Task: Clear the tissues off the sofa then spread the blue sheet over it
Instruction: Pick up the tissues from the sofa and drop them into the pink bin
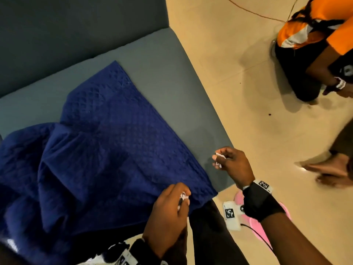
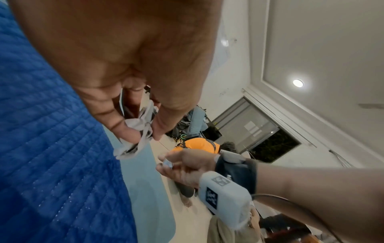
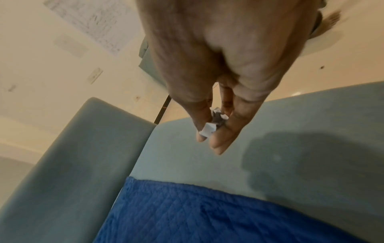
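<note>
So, nearest to me, the left hand (image 1: 168, 209) hangs over the front edge of the sofa (image 1: 162, 60), knuckles up, fingers curled down, its grip closed round a scrunched white tissue (image 2: 135, 131). The wrist view shows thumb and fingers pinching the wad, with a loose tail hanging below. Just past it, the right hand (image 1: 232, 163) hovers above the bare grey seat near the front corner, wrist bent, grip nearly closed, fingertips nipping a smaller crumpled tissue scrap (image 3: 209, 126). So both hands are full, and I can't spot any tissue left lying on the cushion from what shows here.

The tissues weigh nothing and crush flat, so a light pinch does it; the only risk I'd guess at is a bit fluttering loose on the way to wherever they get dumped.

Further back lies the blue sheet (image 1: 99, 142), a quilted one, bunched and folded over on the left of the seat, one flat part reaching toward the backrest, its near corner draped over the front edge by the left hand. It looks soft, thick-ish and floppy, probably not slippery. I'd take it by two corners of one edge, since grabbing the middle would only drag the folds along.

Beyond the sofa, someone in an orange shirt (image 1: 313, 25) crouches on the tile floor (image 1: 229, 54).
</note>
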